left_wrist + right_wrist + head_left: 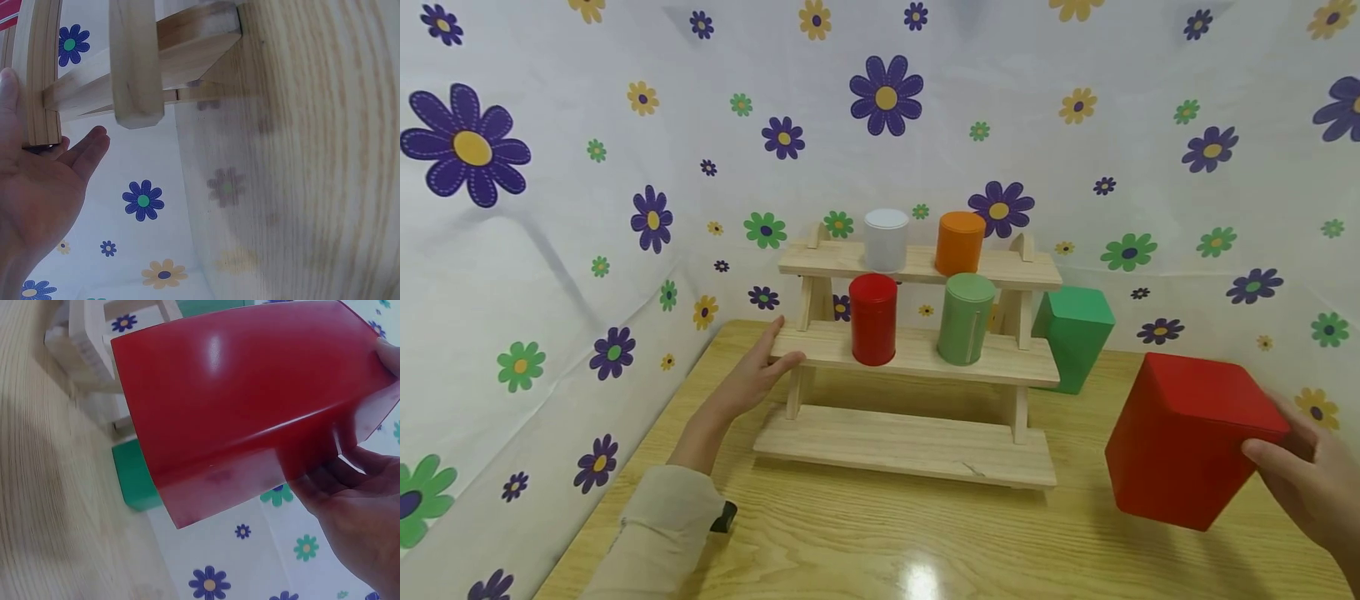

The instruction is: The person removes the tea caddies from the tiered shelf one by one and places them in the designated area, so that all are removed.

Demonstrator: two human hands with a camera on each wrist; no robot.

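My left hand (754, 377) grips the left end of the middle board of a three-tier wooden display stand (910, 442), the thumb on one side and the fingers on the other. In my right hand (1311, 479) is a red box (1195, 442), held tilted over the table at the right; the right wrist view shows the thumb and fingers on opposite sides of it. A red canister (874, 321) and a light green canister (967, 321) stand on the middle board. On the top board are a white canister (886, 242) and an orange canister (960, 243).
A green box (1073, 337) stands on the wooden table (850, 533) behind the stand's right end. Flower-printed white cloth (820, 167) closes off the back and sides. Beside the left sleeve lies a small dark object (724, 517).
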